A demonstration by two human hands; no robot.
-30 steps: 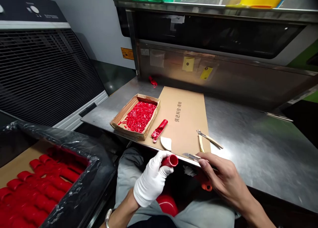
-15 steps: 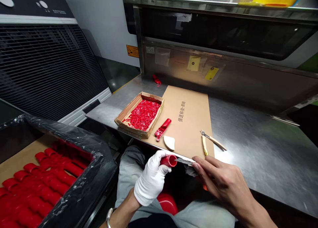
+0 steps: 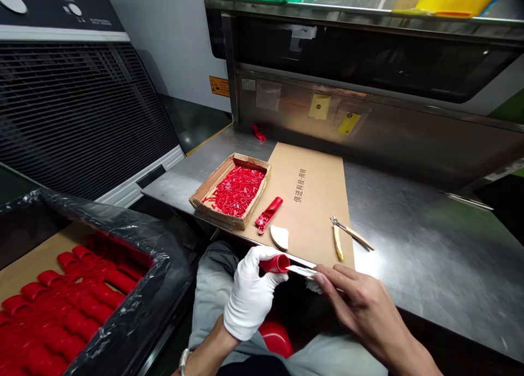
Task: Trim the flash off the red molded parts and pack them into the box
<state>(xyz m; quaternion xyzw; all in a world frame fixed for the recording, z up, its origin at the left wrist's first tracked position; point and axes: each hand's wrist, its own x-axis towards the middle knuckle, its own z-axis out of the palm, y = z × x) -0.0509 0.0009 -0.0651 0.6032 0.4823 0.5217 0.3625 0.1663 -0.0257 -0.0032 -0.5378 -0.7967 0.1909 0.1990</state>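
Note:
My left hand (image 3: 251, 294), in a white glove, is closed round a red plastic tube-shaped part (image 3: 277, 263), its round open end turned to the right. My bare right hand (image 3: 356, 294) grips a thin knife (image 3: 302, 270) with a pale, pointed blade. The blade's tip meets the rim of the tube's opening; whether it cuts in, I cannot tell. Another red part (image 3: 268, 215), with a cut-out side, lies on the cardboard sheet (image 3: 315, 201) beyond my hands. Near it lies a white wedge-shaped piece (image 3: 279, 237).
A shallow cardboard box (image 3: 196, 200) of small red scraps stands left on the metal table (image 3: 409, 223). Nippers (image 3: 338, 237) lie at right. A black-lined bin (image 3: 164, 272) of red parts (image 3: 82, 288) is at lower left. A red scrap (image 3: 258, 133) lies further back.
My left hand has tilted slightly, and the red part has shifted a little left. The knife has moved left with my right hand, its blade now showing brighter.

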